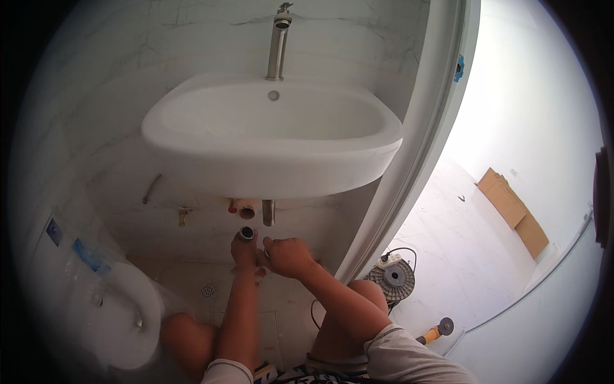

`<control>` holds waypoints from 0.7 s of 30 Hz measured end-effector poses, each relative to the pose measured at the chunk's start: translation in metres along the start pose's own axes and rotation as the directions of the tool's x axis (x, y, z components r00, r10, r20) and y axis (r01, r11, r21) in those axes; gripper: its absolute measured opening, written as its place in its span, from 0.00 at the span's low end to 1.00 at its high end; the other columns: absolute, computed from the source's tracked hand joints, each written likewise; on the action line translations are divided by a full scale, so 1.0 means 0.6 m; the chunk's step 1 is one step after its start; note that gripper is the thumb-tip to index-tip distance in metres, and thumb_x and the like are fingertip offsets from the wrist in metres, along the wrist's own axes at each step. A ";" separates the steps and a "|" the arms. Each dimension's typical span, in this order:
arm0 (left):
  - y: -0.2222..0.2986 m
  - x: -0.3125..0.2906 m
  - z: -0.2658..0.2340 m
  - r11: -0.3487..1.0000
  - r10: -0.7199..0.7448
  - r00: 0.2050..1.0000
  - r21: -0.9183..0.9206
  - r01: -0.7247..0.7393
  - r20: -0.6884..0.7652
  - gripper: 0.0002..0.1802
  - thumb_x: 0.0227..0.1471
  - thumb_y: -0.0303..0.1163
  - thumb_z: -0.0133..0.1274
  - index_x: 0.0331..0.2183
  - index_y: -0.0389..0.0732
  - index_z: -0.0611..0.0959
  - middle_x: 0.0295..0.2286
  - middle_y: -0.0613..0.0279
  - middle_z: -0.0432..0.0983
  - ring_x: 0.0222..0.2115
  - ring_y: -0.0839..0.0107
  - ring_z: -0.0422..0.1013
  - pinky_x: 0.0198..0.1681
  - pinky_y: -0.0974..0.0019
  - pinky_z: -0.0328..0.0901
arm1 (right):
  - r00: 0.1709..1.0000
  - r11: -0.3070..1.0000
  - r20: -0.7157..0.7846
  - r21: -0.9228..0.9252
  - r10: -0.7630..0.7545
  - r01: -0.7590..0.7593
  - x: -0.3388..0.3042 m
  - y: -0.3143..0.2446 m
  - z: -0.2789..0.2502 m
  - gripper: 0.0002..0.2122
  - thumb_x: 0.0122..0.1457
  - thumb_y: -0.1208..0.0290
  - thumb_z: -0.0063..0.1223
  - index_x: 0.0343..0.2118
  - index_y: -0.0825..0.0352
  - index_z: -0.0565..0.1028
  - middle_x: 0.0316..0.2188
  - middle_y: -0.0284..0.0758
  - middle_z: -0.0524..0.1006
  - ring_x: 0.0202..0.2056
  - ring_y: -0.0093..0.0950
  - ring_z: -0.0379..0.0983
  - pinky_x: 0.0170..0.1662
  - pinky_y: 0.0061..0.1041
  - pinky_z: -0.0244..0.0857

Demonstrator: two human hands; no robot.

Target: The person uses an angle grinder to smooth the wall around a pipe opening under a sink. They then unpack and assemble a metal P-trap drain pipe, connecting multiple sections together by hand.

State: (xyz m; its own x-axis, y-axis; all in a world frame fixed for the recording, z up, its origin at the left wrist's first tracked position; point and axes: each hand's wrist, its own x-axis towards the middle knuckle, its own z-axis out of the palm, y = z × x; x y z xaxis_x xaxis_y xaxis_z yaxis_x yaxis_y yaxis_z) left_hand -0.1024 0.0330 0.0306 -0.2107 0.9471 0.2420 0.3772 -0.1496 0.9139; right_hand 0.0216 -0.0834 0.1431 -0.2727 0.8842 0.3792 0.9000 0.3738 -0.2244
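Observation:
My left hand is closed around a short metal pipe, its dark open end facing up. Close beside it, my right hand has its fingers curled in. Whatever those fingers hold is hidden, apart from a small light edge near the thumb. Both hands are below the white washbasin. A metal drain tailpiece hangs from the basin just above my hands, apart from the held pipe. Behind it, a round drain opening and a red plug show in the wall.
A white toilet stands at the left. A brass valve sticks out of the wall. To the right are the door frame, a cable reel, an angle grinder and cardboard. A floor drain lies near my left knee.

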 end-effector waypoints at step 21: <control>0.235 -0.011 -0.208 0.969 0.247 0.968 -0.020 -0.246 0.041 0.22 0.45 0.35 0.62 0.43 0.36 0.82 0.35 0.50 0.82 0.37 0.59 0.78 0.42 0.62 0.69 | 0.989 0.696 0.141 0.706 0.043 -0.131 -0.017 0.011 -0.121 0.25 0.60 0.64 0.62 0.56 0.69 0.69 0.37 0.39 0.79 0.35 0.25 0.77 0.43 0.26 0.71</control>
State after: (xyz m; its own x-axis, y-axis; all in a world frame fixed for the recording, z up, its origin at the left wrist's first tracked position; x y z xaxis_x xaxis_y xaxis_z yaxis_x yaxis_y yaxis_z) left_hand -0.1603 -0.0296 0.1988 -0.0743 0.8917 0.4465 0.3991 -0.3837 0.8327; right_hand 0.0550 -0.1105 0.2028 -0.2789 0.9301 0.2391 0.4213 0.3423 -0.8398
